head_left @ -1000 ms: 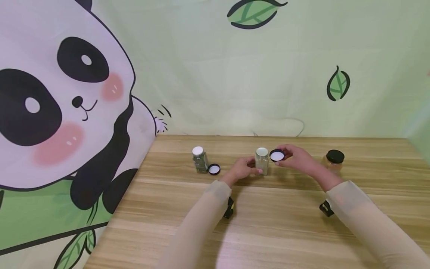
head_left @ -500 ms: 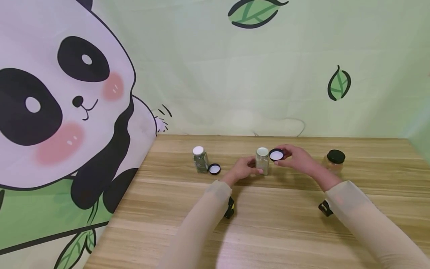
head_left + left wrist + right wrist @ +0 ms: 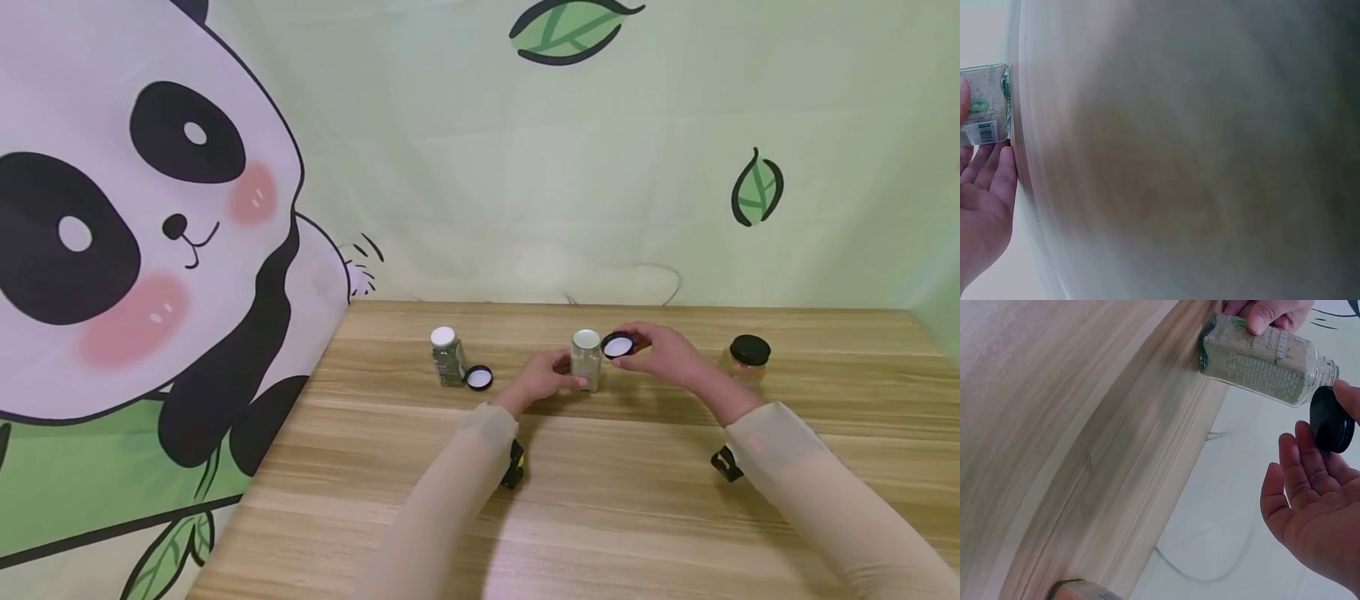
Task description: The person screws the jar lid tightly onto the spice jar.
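My left hand (image 3: 542, 377) grips a clear glass spice jar (image 3: 585, 363) standing upright on the table, thumb in front and fingers behind. Pale, greyish powder fills much of this jar, and its top looks white; a barcode label shows in the left wrist view. Close to the right of the jar's mouth, my right hand (image 3: 666, 357) pinches a black lid (image 3: 1332, 420) by its edge. The white inner face of that lid is tilted toward the head camera. In the right wrist view the lid overlaps the jar's neck, so contact between them is unclear.
Left of my hands stands another spice jar (image 3: 448, 365) with a white top and dark green contents. A black lid (image 3: 478, 377) lies beside it, white inside up. Behind my right forearm is a black-capped jar (image 3: 748, 350). A fabric backdrop (image 3: 480, 167) hangs behind the wooden table (image 3: 600, 517).
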`<state>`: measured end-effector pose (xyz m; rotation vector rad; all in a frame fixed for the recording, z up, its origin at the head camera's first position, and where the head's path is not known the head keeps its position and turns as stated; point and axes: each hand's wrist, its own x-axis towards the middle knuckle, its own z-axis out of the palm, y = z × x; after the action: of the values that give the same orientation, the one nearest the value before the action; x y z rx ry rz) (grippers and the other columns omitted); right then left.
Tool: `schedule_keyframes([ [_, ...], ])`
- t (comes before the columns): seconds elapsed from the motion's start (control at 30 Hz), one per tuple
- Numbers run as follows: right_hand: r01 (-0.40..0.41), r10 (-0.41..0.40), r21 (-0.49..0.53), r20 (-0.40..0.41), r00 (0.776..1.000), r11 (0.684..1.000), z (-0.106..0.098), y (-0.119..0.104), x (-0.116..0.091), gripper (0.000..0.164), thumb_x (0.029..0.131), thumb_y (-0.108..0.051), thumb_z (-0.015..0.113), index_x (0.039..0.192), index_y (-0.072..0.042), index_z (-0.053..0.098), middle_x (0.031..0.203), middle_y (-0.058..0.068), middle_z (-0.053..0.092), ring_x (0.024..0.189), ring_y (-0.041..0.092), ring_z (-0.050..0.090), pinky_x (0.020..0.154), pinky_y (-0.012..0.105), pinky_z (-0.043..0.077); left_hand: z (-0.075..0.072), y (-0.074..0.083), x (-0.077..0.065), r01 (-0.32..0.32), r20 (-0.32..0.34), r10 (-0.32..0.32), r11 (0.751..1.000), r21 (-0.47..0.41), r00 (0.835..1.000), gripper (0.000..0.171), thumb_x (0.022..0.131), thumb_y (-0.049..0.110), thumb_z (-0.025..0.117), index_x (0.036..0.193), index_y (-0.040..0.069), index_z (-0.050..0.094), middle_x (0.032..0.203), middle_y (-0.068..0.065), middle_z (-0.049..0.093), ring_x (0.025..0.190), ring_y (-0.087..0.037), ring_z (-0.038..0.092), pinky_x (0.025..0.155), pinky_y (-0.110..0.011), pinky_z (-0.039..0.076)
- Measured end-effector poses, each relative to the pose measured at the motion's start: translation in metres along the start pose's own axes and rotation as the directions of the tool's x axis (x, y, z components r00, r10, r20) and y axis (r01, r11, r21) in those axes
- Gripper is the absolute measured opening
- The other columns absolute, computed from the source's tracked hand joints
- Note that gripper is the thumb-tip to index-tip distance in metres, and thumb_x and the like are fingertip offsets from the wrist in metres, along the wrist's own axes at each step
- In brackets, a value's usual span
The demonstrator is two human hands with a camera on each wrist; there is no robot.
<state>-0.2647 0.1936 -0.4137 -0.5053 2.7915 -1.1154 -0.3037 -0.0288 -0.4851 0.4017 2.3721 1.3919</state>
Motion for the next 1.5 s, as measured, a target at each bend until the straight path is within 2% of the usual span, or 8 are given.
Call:
schedule_keyframes([
  [0.5, -0.004, 0.005, 0.08, -0.014, 1.0, 0.997, 0.004, -0.001, 0.003, 0.051, 0.096, -0.016, 0.07, 0.137, 0.008, 0.053, 0.126, 0.03, 0.066, 0.123, 0.05, 0.059, 0.108, 0.063, 0.046, 0.001, -0.005, 0.002, -0.01, -0.005, 0.01, 1.0, -0.026, 1.0, 0.058, 0.092, 0.014, 0.077, 0.144, 0.001, 0.056, 0.145, -0.018, 0.062, 0.138, -0.031, 0.058, 0.119, -0.04, 0.043],
  [0.83, -0.028, 0.029, 0.124, -0.005, 1.0, 0.992, 0.005, -0.006, 0.004, 0.055, 0.098, -0.023, 0.069, 0.142, 0.007, 0.051, 0.13, 0.03, 0.065, 0.127, 0.048, 0.058, 0.107, 0.062, 0.047, 0.001, -0.004, 0.001, 0.005, -0.001, -0.005, 0.999, -0.046, 1.0, 0.059, 0.092, 0.014, 0.077, 0.145, 0.002, 0.055, 0.146, -0.018, 0.061, 0.139, -0.031, 0.057, 0.12, -0.042, 0.042],
  [1.03, -0.047, 0.051, 0.19, -0.013, 0.999, 0.981, 0.009, -0.008, 0.009, 0.061, 0.099, -0.023, 0.068, 0.147, 0.007, 0.045, 0.137, 0.031, 0.061, 0.131, 0.047, 0.056, 0.107, 0.06, 0.048, 0.0, -0.003, 0.0, 0.026, -0.001, -0.026, 0.998, -0.048, 1.0, 0.058, 0.092, 0.015, 0.077, 0.145, 0.004, 0.056, 0.147, -0.016, 0.061, 0.14, -0.03, 0.056, 0.12, -0.043, 0.042],
  [1.2, -0.095, 0.101, 0.222, -0.017, 0.995, 0.97, 0.014, -0.009, 0.014, 0.067, 0.099, -0.029, 0.067, 0.152, 0.004, 0.041, 0.145, 0.03, 0.056, 0.138, 0.047, 0.051, 0.113, 0.062, 0.044, 0.0, -0.002, -0.001, 0.042, 0.003, -0.042, 0.999, -0.031, 0.999, 0.06, 0.093, 0.02, 0.077, 0.147, 0.007, 0.055, 0.149, -0.014, 0.06, 0.141, -0.029, 0.056, 0.121, -0.041, 0.041],
  [1.3, -0.119, 0.127, 0.241, -0.017, 0.992, 0.963, 0.016, -0.011, 0.016, 0.069, 0.099, -0.031, 0.067, 0.153, 0.003, 0.04, 0.148, 0.03, 0.053, 0.141, 0.046, 0.048, 0.115, 0.062, 0.041, 0.0, -0.002, -0.001, 0.036, 0.008, -0.036, 0.999, -0.019, 0.999, 0.06, 0.093, 0.02, 0.076, 0.147, 0.007, 0.054, 0.149, -0.014, 0.06, 0.14, -0.028, 0.056, 0.12, -0.041, 0.042],
  [1.5, -0.132, 0.141, 0.288, -0.012, 0.99, 0.949, 0.019, -0.014, 0.023, 0.068, 0.099, -0.032, 0.068, 0.153, 0.0, 0.041, 0.154, 0.029, 0.048, 0.145, 0.045, 0.044, 0.117, 0.061, 0.039, 0.0, -0.003, -0.001, 0.004, 0.007, -0.004, 0.999, -0.054, 1.0, 0.055, 0.093, 0.015, 0.075, 0.143, 0.003, 0.058, 0.144, -0.017, 0.063, 0.138, -0.03, 0.058, 0.118, -0.042, 0.044],
])
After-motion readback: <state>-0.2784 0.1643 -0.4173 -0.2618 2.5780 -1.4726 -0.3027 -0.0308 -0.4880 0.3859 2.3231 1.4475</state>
